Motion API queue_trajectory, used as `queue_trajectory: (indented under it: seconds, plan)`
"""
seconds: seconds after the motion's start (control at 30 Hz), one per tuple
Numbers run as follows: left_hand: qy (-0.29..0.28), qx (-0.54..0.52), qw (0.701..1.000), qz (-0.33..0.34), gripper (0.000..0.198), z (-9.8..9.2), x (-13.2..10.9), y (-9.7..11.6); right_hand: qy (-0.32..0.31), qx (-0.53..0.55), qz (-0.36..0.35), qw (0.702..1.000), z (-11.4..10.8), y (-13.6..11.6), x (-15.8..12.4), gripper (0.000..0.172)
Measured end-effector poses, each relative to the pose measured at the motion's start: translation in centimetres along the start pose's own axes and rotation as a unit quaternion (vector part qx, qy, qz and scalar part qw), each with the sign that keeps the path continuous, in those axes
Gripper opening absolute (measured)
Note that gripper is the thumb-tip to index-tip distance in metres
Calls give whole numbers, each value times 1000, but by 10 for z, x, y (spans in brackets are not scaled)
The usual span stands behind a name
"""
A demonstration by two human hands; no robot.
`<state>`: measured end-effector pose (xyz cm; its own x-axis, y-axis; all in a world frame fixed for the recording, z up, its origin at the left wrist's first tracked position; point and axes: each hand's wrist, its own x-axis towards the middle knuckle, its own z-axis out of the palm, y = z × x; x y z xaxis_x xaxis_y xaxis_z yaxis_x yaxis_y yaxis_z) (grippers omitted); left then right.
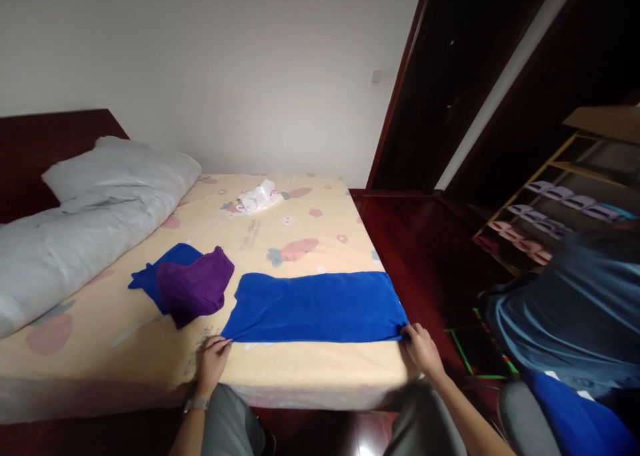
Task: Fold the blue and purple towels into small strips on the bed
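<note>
A blue towel (pixel 315 306) lies stretched flat across the near end of the bed (pixel 300 369). My left hand (pixel 214 357) pinches its near left corner with closed fingers. Gripping the near right corner at the bed's edge is my right hand (pixel 423 348), fingers curled. A purple cloth (pixel 195 286) rests crumpled on another blue cloth (pixel 170 266) to the left of the towel.
A grey pillow and rolled duvet (pixel 85 209) fill the bed's left side. A white crumpled bag (pixel 257 196) sits near the far end. Dark red floor (pixel 415 243), a shoe rack (pixel 545 216) and blue-grey fabric (pixel 575 309) lie to the right.
</note>
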<state>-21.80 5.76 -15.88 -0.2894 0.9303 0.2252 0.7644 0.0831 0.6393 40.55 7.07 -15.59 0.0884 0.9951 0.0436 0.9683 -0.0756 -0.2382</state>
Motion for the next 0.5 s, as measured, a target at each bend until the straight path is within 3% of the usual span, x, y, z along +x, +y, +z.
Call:
queue_trajectory:
  seconds: [0.1,0.17,0.33,0.4,0.5]
  plan:
    - [35,29,999,-5,32,-11,-7,-10,31,6,-6,999,-4,6,-15,33]
    - [27,62,998,-8,32,-21,-13,-19,36,24,-14,999,-8,8,-25,33]
    - [-19,160,987,20,24,-38,-31,-46,-73,114,-66,989,-10,23,-54,26]
    - [-37,192,979,54,23,-43,-24,-48,-105,150,-63,981,-10,33,-54,20]
    - [-29,200,978,58,29,-40,19,-31,-79,233,2,969,-11,40,-25,20]
